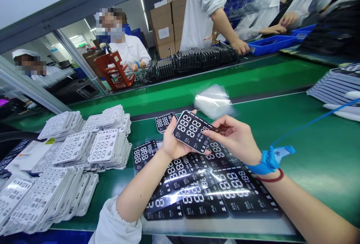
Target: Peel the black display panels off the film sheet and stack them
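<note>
We've got a black display panel [192, 131] held up between both hands. Left hand [176, 142] is half open, with the panel lying against it and the fingers partly hidden behind it. Right hand [233, 139] pinches the panel's right corner between thumb and index finger, other fingers loosely curled. Blue wrist strap [267, 161] sits on the right wrist.

Directly below the held panel: overlapping black panels [208, 195] on the green bench [309, 161]. Just beyond it: a smaller black panel [165, 122] and a clear plastic bag [213, 101]. Well left of it: stacks of white-backed panels [102, 150]. Far right of it: a stack of dark panels [334, 86].

Well beyond it, a co-worker's hand [240, 46] sits just beside a blue tray [270, 45]. We can't make out the tray's contents.
</note>
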{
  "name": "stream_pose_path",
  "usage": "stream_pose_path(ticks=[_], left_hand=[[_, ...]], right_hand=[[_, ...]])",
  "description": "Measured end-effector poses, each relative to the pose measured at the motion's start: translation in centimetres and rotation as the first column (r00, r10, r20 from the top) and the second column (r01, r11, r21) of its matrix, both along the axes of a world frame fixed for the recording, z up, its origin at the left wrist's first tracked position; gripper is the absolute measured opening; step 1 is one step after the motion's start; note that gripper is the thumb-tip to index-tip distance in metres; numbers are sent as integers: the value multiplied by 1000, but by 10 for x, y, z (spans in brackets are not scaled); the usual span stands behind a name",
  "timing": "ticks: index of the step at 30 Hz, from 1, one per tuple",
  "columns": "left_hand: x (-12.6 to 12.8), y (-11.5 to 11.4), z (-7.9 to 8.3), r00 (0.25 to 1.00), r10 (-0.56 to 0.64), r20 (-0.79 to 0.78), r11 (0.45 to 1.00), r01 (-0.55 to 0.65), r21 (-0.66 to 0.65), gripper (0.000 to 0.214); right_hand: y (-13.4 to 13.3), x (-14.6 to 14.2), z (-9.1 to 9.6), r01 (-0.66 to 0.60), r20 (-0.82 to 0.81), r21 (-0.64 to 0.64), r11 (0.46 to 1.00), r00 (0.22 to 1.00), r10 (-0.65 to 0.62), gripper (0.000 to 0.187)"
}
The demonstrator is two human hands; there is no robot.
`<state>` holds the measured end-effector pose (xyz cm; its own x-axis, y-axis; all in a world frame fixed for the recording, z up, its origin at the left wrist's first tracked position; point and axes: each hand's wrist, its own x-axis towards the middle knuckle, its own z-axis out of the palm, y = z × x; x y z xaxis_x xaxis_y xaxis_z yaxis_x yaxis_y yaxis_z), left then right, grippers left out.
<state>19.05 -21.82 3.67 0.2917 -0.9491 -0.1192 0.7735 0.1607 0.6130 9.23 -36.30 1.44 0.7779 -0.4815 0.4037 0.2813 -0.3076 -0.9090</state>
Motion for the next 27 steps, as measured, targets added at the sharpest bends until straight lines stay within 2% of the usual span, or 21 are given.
stream_pose_path(ticks=[15,18,22,24,27], left_hand=[[-3,1,0,995,10,104,1000,-10,-4,57],[-3,3,1,984,12,176,1000,-15,14,62],[-4,2,-2,969,7,248,997,-27,78,77],[-8,-1,-3,954,52,295,990,-89,111,75],[-18,-6,-4,906,140,400,971,-204,123,62]], right_hand=[[-1,0,-1,-12,-39,-75,997,999,9,40],[-5,1,1,-2,-53,-192,981,999,-8,40],[-7,3,5,156,37,-380,912,988,-153,46],[-2,1,8,79,65,-413,907,996,-57,45],[10,-2,11,-168,67,-487,857,971,228,43]])
